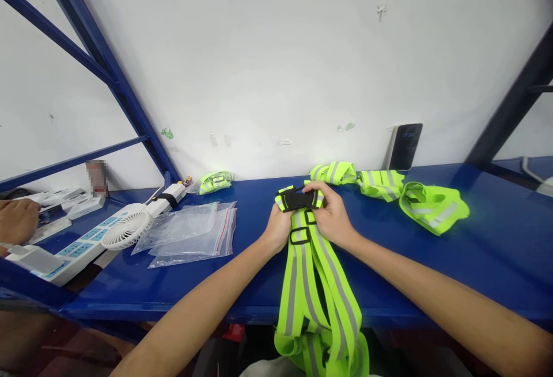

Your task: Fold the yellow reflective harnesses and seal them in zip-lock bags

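Between my two hands is a neon yellow-green reflective vest (pixel 298 285) made of straps with grey stripes. Its black plastic buckle (pixel 299 200) sits at the top, level with my fingers. My left hand (pixel 279 224) is closed on the strap at the buckle's left end. On the right end, my right hand (pixel 332 214) grips the strap, thumb and fingers pressed together. Below the buckle the straps, with black slider rings (pixel 299 235), hang over the table's front edge toward my lap. Some of my fingertips are hidden behind the buckle.
Rolled reflective straps (pixel 433 207) lie at the back right, near a phone (pixel 405 145) leaning on the wall. Clear zip bags (pixel 194 233), a white fan (pixel 127 230) and a power strip (pixel 80 247) are on the left. A bagged vest (pixel 215 182) lies behind. Another person's hand (pixel 18 220) shows far left.
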`<state>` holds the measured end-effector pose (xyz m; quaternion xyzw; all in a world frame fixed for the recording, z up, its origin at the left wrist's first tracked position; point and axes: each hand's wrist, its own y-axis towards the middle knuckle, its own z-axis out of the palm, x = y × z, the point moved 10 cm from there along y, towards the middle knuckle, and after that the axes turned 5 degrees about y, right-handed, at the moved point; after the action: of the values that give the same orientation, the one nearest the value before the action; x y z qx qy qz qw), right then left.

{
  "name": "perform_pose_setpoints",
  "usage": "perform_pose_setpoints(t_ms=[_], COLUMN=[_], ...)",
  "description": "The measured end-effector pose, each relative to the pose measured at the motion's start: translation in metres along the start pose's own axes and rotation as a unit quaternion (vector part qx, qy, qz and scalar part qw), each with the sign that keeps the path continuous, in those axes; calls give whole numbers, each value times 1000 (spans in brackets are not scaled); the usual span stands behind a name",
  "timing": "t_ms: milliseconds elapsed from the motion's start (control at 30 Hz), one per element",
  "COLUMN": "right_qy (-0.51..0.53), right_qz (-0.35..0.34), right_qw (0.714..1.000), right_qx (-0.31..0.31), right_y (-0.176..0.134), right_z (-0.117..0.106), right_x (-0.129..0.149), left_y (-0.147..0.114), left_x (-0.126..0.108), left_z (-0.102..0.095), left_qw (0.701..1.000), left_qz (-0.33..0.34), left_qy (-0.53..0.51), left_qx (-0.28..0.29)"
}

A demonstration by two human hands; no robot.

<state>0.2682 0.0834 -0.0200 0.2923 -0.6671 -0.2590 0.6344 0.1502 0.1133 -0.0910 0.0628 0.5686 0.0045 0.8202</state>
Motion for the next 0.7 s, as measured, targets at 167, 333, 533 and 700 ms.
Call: perform_pose_setpoints(t_ms=[167,333,533,700], right_qy=[-1,13,49,72], right_qz=[5,50,111,179], right_qw=[999,995,991,980], right_qx=[54,91,59,43], right_y=[-3,-8,-8,-9], right_z=[9,13,11,12], right_x=[3,-1,-15,-32], left_y=[0,-1,3,7], left_x=[-2,-4,-9,-10], left_z=[-6,-8,-8,-8], left_qw=[1000,1000,997,994], left_qz=[0,-2,29,49], left_qy=[4,13,64,93], left_qx=[-21,-28,-9,14])
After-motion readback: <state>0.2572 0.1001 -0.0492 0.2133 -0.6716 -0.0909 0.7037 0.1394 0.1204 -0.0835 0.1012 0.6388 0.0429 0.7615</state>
